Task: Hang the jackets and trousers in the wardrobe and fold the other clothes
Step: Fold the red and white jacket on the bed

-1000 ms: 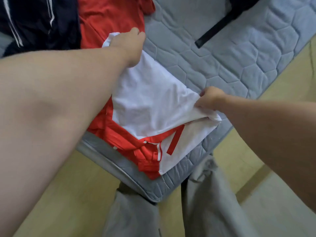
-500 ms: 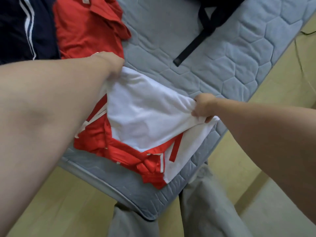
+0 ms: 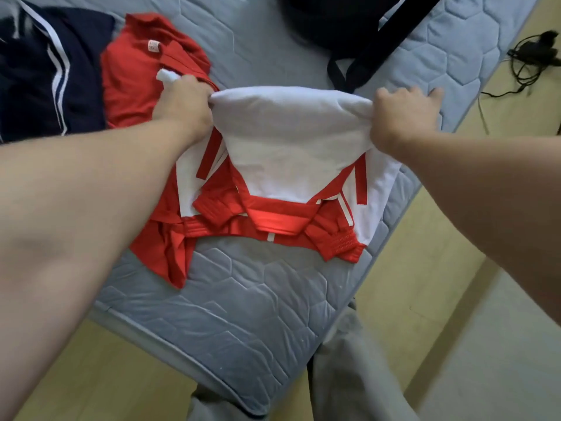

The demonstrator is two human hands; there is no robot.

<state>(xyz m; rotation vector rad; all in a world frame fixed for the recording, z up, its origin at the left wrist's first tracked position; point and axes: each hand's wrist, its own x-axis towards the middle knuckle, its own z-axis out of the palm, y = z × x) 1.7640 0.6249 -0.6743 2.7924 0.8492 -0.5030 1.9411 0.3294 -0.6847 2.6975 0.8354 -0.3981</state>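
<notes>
A white and red jacket [image 3: 288,147] lies on the grey mattress [image 3: 243,299], its red collar and cuffs turned toward me. My left hand [image 3: 182,101] grips its far left edge and my right hand [image 3: 403,117] grips its far right edge, with the white cloth stretched between them. Beneath and to the left lies a red shirt [image 3: 133,83] with a label at its neck. A navy garment with white stripes [image 3: 51,74] sits at the far left of the mattress.
A black bag with a long strap [image 3: 364,34] rests on the far part of the mattress. Black cables [image 3: 531,59] lie on the yellow floor at the right. My grey trouser legs [image 3: 349,375] stand against the mattress's near corner.
The view has swung so the jacket now lies square in front of me. My right hand has moved up to the far right edge, and both hands pull the white cloth taut.
</notes>
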